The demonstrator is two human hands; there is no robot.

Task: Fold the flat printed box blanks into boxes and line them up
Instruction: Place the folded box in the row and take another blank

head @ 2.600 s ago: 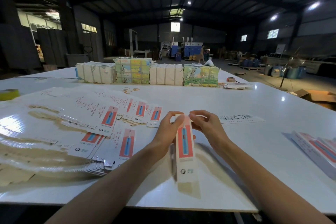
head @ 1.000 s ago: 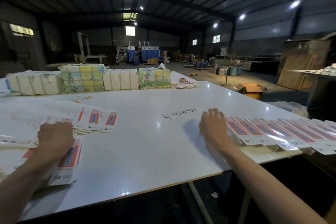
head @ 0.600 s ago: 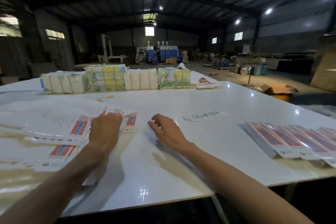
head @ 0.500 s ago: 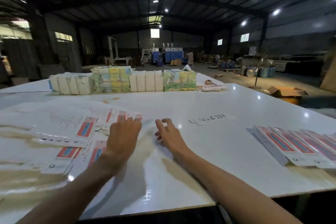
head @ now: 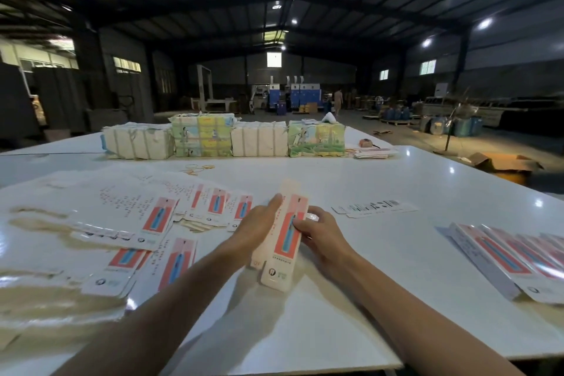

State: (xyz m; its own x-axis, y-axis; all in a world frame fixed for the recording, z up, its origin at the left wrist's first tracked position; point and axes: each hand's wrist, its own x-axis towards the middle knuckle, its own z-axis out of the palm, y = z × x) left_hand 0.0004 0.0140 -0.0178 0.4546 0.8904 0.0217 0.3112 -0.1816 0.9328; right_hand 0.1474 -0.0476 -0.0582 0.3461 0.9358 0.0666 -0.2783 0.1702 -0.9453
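Observation:
A long white box blank (head: 282, 250) with a red and blue print stands partly squared up above the white table (head: 396, 299) at the centre. My left hand (head: 259, 230) grips its left side with the fingers along the panel. My right hand (head: 320, 232) holds its right edge, thumb pressed on the printed face. Flat printed blanks (head: 152, 217) lie spread over the table's left half. A row of folded boxes (head: 515, 256) lies side by side at the right edge.
Tied bundles of cartons (head: 225, 139) stand in a line at the table's far side. A small printed strip (head: 377, 207) lies right of my hands. Rubber bands (head: 198, 167) lie near the bundles. A cardboard box (head: 506, 163) sits on the floor beyond the table.
My right hand left the row of folded boxes and came back to the centre. Both hands lifted one blank from the left pile and now hold it between them.

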